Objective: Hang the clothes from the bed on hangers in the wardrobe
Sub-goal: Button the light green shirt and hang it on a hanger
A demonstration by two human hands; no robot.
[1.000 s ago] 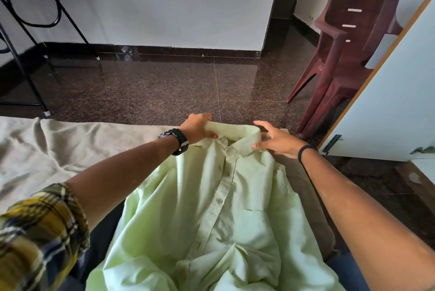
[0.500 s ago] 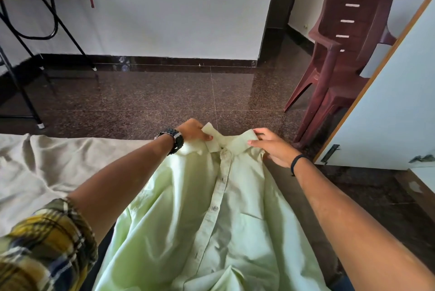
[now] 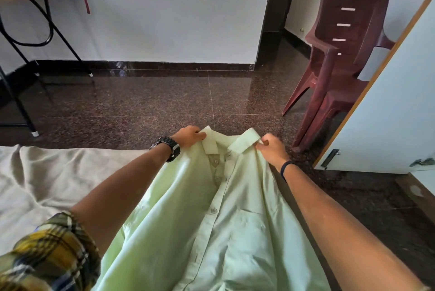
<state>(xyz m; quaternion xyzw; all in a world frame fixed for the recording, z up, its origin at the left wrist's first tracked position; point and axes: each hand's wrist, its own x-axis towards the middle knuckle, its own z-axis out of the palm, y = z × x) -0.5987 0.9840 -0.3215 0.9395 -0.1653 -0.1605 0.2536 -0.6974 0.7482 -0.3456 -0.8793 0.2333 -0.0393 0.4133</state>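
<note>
A pale green button-up shirt (image 3: 226, 224) hangs in front of me, front side up, collar away from me. My left hand (image 3: 189, 136), with a black watch on the wrist, grips the left shoulder by the collar. My right hand (image 3: 271, 149), with a dark wristband, grips the right shoulder beside the other collar tip. The shirt's top button is undone and the collar stands spread. The bed (image 3: 47, 184), covered with a beige sheet, lies at the left below my left arm. No hanger is in view.
A white wardrobe door (image 3: 388, 116) with a wooden edge stands open at the right. Stacked maroon plastic chairs (image 3: 341, 60) stand beyond it. A black metal-legged table (image 3: 35, 38) is at the far left. Dark polished floor (image 3: 153, 102) lies ahead.
Both hands have lifted the shirt's collar end up off the bed and pulled the shoulders apart. The right hand went from resting flat on the collar to gripping the shoulder.
</note>
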